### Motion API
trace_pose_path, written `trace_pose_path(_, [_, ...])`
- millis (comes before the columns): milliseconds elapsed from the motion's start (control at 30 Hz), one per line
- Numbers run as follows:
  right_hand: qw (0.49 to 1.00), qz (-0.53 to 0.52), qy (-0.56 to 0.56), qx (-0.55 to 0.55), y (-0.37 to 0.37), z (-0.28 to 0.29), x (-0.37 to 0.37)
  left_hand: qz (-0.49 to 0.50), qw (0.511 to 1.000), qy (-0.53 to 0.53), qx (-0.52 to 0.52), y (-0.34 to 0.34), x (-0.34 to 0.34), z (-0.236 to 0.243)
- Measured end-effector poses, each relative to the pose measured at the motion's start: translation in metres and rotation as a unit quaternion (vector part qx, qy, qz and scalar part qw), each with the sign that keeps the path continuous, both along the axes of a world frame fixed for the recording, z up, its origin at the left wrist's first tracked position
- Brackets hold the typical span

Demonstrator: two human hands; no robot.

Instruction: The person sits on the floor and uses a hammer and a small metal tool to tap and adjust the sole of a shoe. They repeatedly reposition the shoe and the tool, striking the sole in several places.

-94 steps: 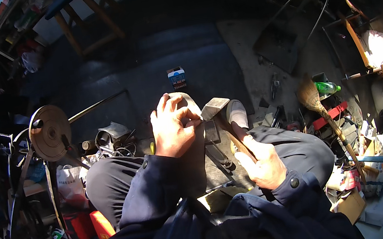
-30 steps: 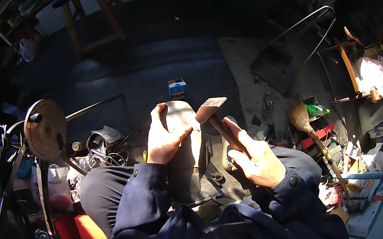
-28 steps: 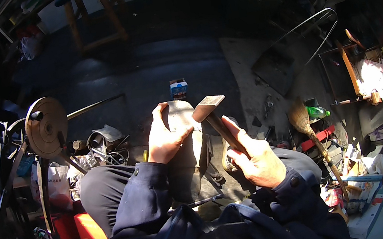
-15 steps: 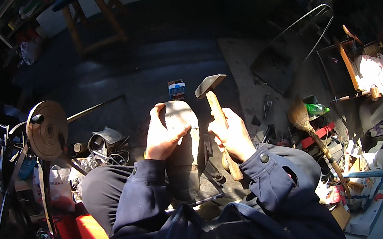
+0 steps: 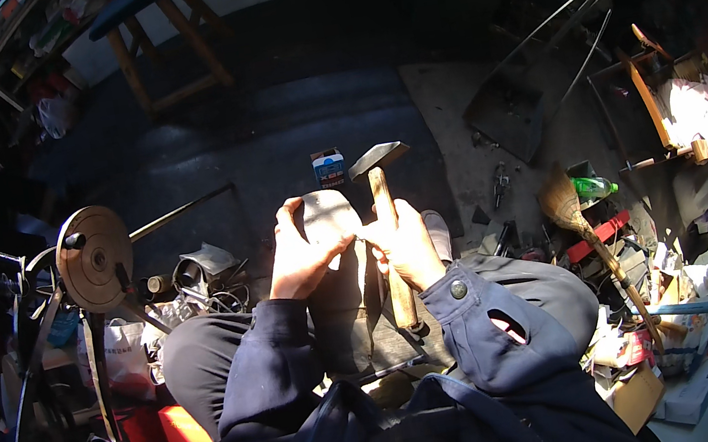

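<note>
My left hand point(image 5: 299, 253) grips the far, rounded end of what looks like a shoe point(image 5: 327, 212), its pale sole facing up in bright sun. The thumb lies across the sole, with the fingers around its left edge. The shoe's long, darker part point(image 5: 338, 321) runs back between my knees. In my right hand point(image 5: 403, 241) is a hammer point(image 5: 383, 200), its wooden handle upright in the palm and its metal head above the fist. My right thumb and fingertips meet the shoe's right edge, close to my left thumb. Anything small between those fingertips is too bright to make out.
A small blue-and-white box point(image 5: 329, 166) stands just beyond the shoe. To the left is a machine with a round wheel point(image 5: 94, 259). On the right are a straw broom point(image 5: 566, 204), a green bottle point(image 5: 594, 186) and heaped scraps. A wooden stool point(image 5: 159, 43) stands far off.
My right hand has moved left with the hammer, bringing its fingertips to the shoe's edge. The hammer handle stands more upright. My left hand keeps its hold.
</note>
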State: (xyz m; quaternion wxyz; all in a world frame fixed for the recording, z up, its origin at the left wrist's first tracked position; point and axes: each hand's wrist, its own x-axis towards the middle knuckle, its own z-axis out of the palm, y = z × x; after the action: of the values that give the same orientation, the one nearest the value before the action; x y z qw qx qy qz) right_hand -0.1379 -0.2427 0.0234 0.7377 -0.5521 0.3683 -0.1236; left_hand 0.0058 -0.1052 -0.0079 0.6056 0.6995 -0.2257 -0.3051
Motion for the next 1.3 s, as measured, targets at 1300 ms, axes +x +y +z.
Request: trace_pose_path(1300, [0.892,0.240,-0.013,-0.382,-0.016,0.085,-0.092,-0.037,0.924,-0.178,0.337,-0.016,-0.011,0.062])
